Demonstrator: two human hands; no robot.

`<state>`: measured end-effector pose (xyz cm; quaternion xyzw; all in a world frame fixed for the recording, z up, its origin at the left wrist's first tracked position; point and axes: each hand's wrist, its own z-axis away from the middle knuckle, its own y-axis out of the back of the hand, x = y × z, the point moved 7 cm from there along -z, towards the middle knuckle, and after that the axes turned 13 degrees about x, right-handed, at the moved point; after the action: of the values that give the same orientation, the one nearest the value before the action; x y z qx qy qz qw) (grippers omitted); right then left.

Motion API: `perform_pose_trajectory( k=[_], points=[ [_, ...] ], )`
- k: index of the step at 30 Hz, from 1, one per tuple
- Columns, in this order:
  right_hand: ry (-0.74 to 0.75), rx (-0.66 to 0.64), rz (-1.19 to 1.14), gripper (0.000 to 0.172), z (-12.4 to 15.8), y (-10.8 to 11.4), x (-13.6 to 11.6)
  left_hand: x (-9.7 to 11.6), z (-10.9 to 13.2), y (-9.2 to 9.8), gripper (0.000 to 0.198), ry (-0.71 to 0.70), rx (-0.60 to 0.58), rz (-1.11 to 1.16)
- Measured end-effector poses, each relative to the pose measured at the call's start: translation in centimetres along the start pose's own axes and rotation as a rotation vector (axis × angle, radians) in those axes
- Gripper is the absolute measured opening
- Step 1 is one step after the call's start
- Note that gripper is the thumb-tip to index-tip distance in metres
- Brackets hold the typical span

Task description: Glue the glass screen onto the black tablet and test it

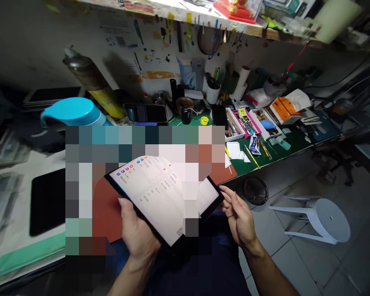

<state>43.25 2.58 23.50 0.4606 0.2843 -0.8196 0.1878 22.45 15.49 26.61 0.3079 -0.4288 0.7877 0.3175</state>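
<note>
A tablet (154,193) with a black bezel is tilted in front of me, its lit screen showing a white settings-like list with small coloured icons. Blurred blocks cover part of the screen and the area behind it. My left hand (138,232) grips the lower left edge, thumb on the bezel and the other fingers hidden underneath. At the right end, my right hand (239,213) has its fingers closed on the tablet's corner. A reddish-brown mat (107,211) lies on the bench behind the tablet.
A blue-lidded jug (72,111) and a spray can (92,82) stand at left, near another dark tablet (47,201). Tool trays (263,123), tweezers and a tissue box (288,107) occupy the green bench. On the floor at right are a white stool (329,220) and a bin (255,191).
</note>
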Motion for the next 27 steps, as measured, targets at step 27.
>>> perform_pose_trajectory(
  k=[27],
  points=[
    [-0.290,-0.105,-0.092,0.055,-0.4,-2.7,8.1,3.7,-6.1,6.0,0.052,-0.276,-0.264,-0.889]
  ],
)
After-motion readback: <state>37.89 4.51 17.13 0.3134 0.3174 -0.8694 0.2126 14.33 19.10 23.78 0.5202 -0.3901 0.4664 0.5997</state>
